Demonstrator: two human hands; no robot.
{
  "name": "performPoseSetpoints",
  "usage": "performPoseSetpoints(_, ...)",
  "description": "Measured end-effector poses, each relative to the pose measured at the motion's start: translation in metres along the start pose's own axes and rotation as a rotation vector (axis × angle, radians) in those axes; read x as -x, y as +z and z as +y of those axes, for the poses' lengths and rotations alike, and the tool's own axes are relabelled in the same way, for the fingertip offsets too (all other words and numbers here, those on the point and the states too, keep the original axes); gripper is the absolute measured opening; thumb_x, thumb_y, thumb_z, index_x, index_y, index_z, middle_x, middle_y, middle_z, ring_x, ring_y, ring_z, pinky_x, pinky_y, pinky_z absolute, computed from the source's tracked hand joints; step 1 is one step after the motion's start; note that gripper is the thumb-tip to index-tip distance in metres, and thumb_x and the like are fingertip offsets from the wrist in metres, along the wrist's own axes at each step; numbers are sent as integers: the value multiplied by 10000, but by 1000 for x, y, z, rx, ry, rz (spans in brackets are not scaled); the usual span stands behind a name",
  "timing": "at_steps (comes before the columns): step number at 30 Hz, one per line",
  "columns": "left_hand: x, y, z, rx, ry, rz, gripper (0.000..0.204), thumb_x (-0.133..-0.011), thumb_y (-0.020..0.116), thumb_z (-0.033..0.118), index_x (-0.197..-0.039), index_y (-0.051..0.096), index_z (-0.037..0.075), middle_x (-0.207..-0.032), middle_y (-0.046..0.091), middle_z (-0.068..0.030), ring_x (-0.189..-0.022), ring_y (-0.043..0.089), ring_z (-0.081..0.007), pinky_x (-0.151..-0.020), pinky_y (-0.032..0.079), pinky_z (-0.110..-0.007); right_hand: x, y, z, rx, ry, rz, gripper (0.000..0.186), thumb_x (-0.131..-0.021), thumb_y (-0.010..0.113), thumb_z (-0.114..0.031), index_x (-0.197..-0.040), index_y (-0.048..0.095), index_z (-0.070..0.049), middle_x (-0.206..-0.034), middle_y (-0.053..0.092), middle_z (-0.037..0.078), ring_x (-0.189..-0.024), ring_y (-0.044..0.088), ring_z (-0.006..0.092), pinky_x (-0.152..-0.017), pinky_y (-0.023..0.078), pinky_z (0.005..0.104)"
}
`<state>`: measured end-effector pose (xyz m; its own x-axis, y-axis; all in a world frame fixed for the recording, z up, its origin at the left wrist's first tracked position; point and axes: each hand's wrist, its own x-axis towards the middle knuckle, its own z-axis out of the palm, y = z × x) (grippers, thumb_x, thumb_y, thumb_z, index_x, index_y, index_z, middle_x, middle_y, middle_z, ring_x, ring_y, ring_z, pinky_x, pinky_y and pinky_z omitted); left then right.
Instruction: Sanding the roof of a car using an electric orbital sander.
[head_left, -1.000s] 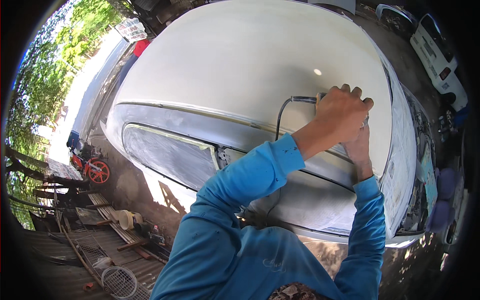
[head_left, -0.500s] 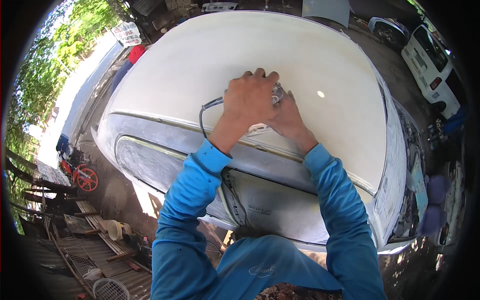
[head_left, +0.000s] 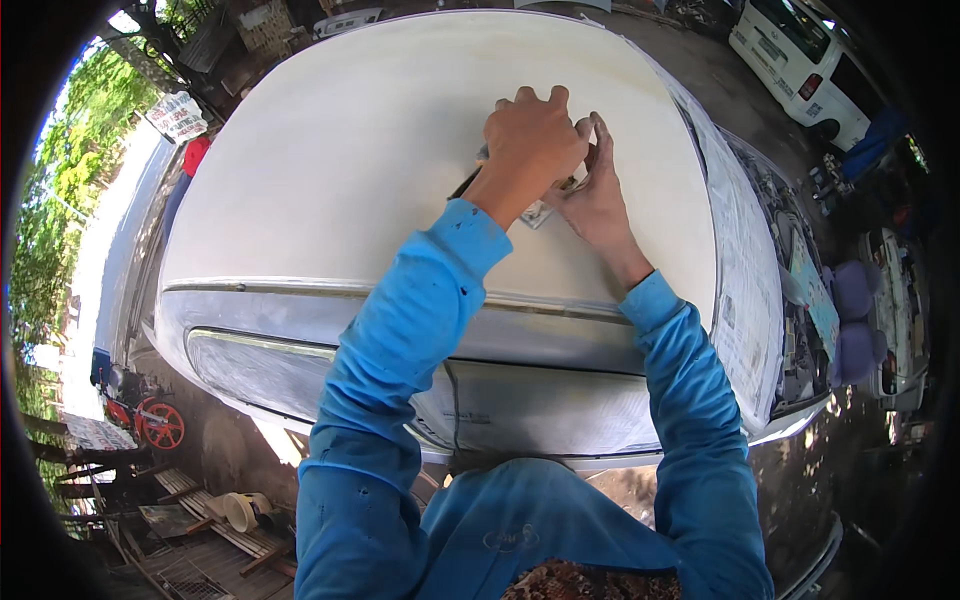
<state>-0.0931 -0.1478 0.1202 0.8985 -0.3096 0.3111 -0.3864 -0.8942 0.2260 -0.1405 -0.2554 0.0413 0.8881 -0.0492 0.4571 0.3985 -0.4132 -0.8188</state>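
Note:
A corded power sander (head_left: 537,214) rests on the pale, dull roof (head_left: 340,160) of a vehicle, mostly hidden beneath my hands. My left hand (head_left: 537,140) is wrapped over its top, knuckles up. My right hand (head_left: 598,205) grips its right side, fingers pointing away from me. One corner of the sander's pad shows between my wrists, against the roof. A short dark stretch of the cord (head_left: 464,184) comes out left of my left wrist. Nearer to me are the roof's grey side rail (head_left: 540,330) and the side window, covered with sheeting (head_left: 540,400).
Paper masking (head_left: 745,290) covers the windshield area at right, beside an uncovered engine bay (head_left: 775,230). A white van (head_left: 805,75) stands at the far right. Purple seats (head_left: 853,295) are at right. A red-wheeled motorcycle (head_left: 158,422) and a bucket (head_left: 240,510) lie to the left.
Both hands and the sander have moved farther from the roof's near edge, toward its middle. My view has turned, and my left forearm now reaches across more of the roof.

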Motion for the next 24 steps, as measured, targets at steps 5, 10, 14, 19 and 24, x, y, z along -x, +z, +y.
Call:
performPoseSetpoints(5,-21,-20,32,684,38,-418,743,-984,405,635,-1555,335,164,-1521,423,-250,-1322,492,-487,-1027,472,-545,7,-42,23,-94,46,182,1140,-784,871,-71,-1575,52,-25,-1326,556,180,-1180,609,243,-1001,531,369)
performPoseSetpoints(10,-7,-34,-52,811,225,-194,562,-1005,561,469,-1451,498,134,-1275,618,-149,-1133,629,-265,-875,551,-385,29,-103,46,-130,45,324,1153,-741,904,-112,-1567,107,-1,-1316,604,181,-1180,619,238,-1036,491,361)
performPoseSetpoints(14,10,-18,-163,760,20,39,399,-956,689,253,-1301,624,63,-1099,715,-131,-881,671,-167,-698,548,-304,33,-128,56,98,-15,435,1046,-736,916,-102,-1524,234,-2,-1253,626,153,-1128,631,238,-1007,523,351)
performPoseSetpoints(19,28,7,-288,476,-175,313,375,-917,733,225,-1233,664,37,-1060,739,-126,-970,704,-237,-811,549,-343,23,-126,58,128,80,421,974,-711,935,-136,-1458,322,-13,-1253,611,137,-1130,617,225,-1031,509,375)
performPoseSetpoints(24,36,35,-326,337,-296,390,419,-899,752,279,-1249,664,66,-1131,730,-125,-1058,681,-281,-856,544,-391,-21,-97,72,395,-31,375,889,-710,934,-225,-1386,392,-26,-1256,600,146,-1154,600,260,-1052,476,375)
